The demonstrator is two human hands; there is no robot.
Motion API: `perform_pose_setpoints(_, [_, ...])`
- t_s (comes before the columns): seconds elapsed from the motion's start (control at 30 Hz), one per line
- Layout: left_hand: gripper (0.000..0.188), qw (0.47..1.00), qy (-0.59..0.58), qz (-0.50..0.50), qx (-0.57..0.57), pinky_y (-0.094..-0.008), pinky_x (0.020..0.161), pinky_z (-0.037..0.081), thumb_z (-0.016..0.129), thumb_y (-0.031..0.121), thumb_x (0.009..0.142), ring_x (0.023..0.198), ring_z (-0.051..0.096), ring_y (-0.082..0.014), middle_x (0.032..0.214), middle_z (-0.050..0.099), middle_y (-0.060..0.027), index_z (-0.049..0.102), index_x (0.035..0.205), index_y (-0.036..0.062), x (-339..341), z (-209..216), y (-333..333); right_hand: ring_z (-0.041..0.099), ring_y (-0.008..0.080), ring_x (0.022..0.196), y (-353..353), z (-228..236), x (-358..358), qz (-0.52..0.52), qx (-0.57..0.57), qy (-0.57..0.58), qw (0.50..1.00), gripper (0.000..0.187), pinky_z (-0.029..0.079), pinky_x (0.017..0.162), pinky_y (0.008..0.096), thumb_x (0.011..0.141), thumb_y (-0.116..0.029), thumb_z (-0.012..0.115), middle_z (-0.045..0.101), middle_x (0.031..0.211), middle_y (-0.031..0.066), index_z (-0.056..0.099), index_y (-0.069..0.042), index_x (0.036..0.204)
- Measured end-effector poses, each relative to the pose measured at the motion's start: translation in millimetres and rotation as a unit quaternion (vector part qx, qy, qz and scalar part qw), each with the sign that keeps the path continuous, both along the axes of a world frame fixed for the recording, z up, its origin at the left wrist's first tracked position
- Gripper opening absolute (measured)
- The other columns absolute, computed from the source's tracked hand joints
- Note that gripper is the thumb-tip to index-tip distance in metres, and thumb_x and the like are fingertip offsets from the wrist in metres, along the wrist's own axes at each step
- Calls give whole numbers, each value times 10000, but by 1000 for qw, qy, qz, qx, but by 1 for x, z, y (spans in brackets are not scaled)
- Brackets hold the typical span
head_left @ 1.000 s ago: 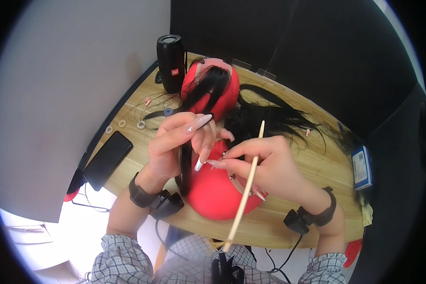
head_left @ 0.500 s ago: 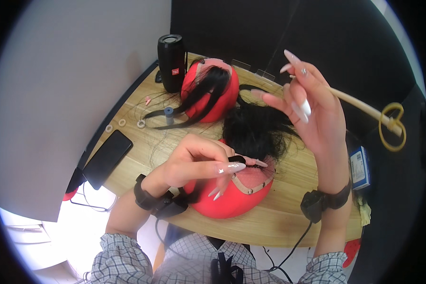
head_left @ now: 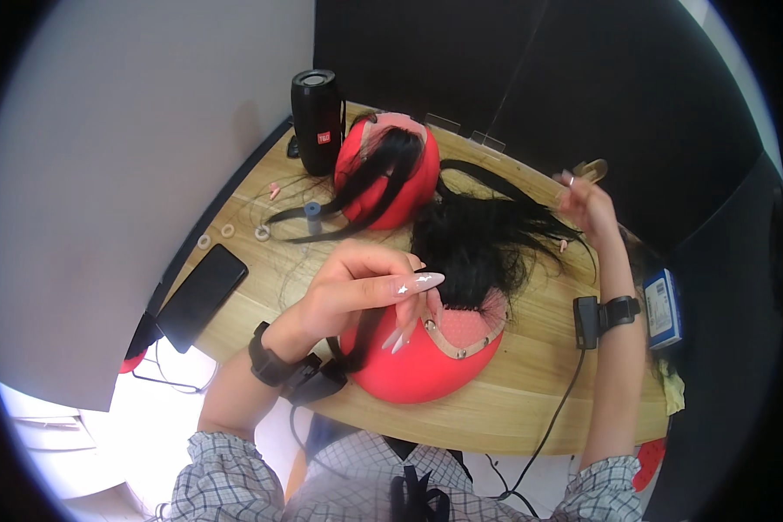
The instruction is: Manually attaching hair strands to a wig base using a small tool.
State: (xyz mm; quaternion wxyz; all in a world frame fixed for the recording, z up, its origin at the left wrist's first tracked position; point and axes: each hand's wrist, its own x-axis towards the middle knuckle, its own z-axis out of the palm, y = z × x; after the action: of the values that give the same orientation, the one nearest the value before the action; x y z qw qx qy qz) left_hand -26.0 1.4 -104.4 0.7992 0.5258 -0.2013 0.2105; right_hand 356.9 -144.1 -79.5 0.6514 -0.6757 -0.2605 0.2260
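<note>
Near red head form (head_left: pixel 409 378) sits on the wood table (head_left: pixel 544 383), close to the front edge, center. Pink mesh (head_left: pixel 468 329) on its top right, edged by a beige band (head_left: pixel 446 349) with small pins. Black hair (head_left: pixel 461 248) fans out from the mesh toward the back of the table. Left hand (head_left: pixel 357 287) is over the form's upper left, thumb and index pinched on a thin black strand (head_left: pixel 370 335), loose end hanging below the hand. Right hand (head_left: pixel 590 209) is up and off to the right, well apart from the form, fingers bent; small and blurry there, so can't tell what it grips. Tan loop (head_left: pixel 593 170) shows just past its fingertips, probably a rubber band. Black strap and module on each wrist, cables running down. Behind: far red head form (head_left: pixel 427 178), dark locks across its front, black cylindrical speaker (head_left: pixel 316 122) just beside it on the left. Left side of table: black phone (head_left: pixel 202 296), three pale rings (head_left: pixel 204 242), small blue-topped cylinder (head_left: pixel 313 217). Right edge: blue and white box (head_left: pixel 663 309), yellowish scrap (head_left: pixel 673 391).
</note>
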Motion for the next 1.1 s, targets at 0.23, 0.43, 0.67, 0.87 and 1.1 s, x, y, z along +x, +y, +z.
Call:
perform_pose_setpoints(0.23, [273,998,4,47,-44,-374,779,475,495,147,923,592,593,-193,643,572,-89,562,703,-1,1,-5,9,588,86,547,-31,-4,-65,28,-58,-333,941,255,444,463,232,884,-180,652,656,692,57,667,-1,1065])
perform_pose_setpoints(0.43, [298,995,27,90,-41,-341,669,420,488,197,902,571,515,-195,594,561,-117,554,655,44,3,-3,5,405,117,427,-50,37,-182,254,61,-598,757,261,309,406,271,700,-48,751,453,499,12,746,-106,954])
perform_pose_setpoints(0.67, [271,997,11,60,-39,-369,762,475,485,149,918,590,580,-195,642,560,-92,559,702,1,3,-4,10,399,134,425,-44,20,-207,302,33,-631,714,353,309,400,275,661,-128,776,374,483,5,733,-115,1011])
perform_pose_setpoints(0.87, [283,998,4,54,-42,-367,757,478,481,151,923,597,574,-192,649,555,-91,555,696,-1,4,-4,10,422,152,443,-26,17,-215,338,72,-634,692,433,341,431,278,700,-203,755,362,485,5,688,-137,1122])
perform_pose_setpoints(1.1, [287,998,-9,47,-49,-384,779,468,467,140,928,570,564,-189,643,553,-95,549,687,7,4,-6,11,417,169,441,-15,17,-201,265,38,-652,710,484,337,439,304,764,-234,695,380,498,27,624,-82,1219])
